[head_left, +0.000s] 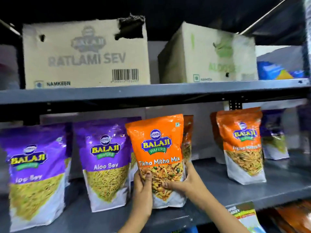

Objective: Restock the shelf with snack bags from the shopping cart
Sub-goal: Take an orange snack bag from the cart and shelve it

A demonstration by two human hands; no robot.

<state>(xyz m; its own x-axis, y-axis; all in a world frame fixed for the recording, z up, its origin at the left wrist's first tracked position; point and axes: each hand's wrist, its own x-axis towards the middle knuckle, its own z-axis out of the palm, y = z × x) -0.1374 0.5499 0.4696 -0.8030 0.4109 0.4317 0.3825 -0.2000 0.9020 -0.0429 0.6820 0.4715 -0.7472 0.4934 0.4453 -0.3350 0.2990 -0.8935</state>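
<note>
Two hands clasp one orange bag (158, 158) by its lower half; the left hand (143, 187) wraps the bottom left edge with its thumb across the clear window, the right hand (186, 180) cups the bottom right edge with fingers curled over the front; both sets of fingers are closed on the pack, which stands upright with its base touching or just above the shelf (218, 187); I cannot tell which. Just behind the right fingers a second orange pack (188, 137) stands in the same row; beyond the left fingers an Aloo Sev bag (104, 163) stands just beside the held one, and another purple bag (35, 179) further out that way; well past the right fingers stands another orange bag (242, 147), with a gap of bare shelf between. Above the fingertips runs the upper shelf board with a Ratlami Sev carton (85, 54) and a second carton (207, 54). The cart is out of view.

The step in hand looks like placement: seating this pack at the front of the orange row. The next move calls for settling the base flat, squaring the face forward, then loosening both grips gently so the bag does not tip; after that, a return to the cart for more.
</note>
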